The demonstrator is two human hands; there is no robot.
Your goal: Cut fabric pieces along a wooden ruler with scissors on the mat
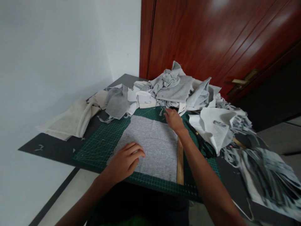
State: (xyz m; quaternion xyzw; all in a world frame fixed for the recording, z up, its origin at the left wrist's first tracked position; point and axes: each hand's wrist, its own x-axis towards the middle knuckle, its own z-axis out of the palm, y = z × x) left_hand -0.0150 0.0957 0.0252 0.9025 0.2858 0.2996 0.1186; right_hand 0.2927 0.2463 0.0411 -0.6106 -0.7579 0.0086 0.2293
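A grey piece of cloth (152,144) lies flat on a green cutting mat (94,149). Over its left part, my left hand (125,161) rests palm down, holding nothing, with loosely bent fingers apart. My right hand (173,119) is at the cloth's far right corner, its fingers drawn together and pointing left; anything between them is too small to make out. Beside those fingertips is a small grey scrap (161,111). Along the cloth's right edge runs a wooden ruler (180,163), partly hidden by my right forearm. Black-handled scissors (203,142) lie right of that arm.
A heap of grey and white fabric (175,86) fills the table's back. Cream cloth (72,121) lies at left, white cloth (210,125) at right. A stack of grey fabric strips (270,175) sits near right. A wall and a brown door (199,40) stand behind.
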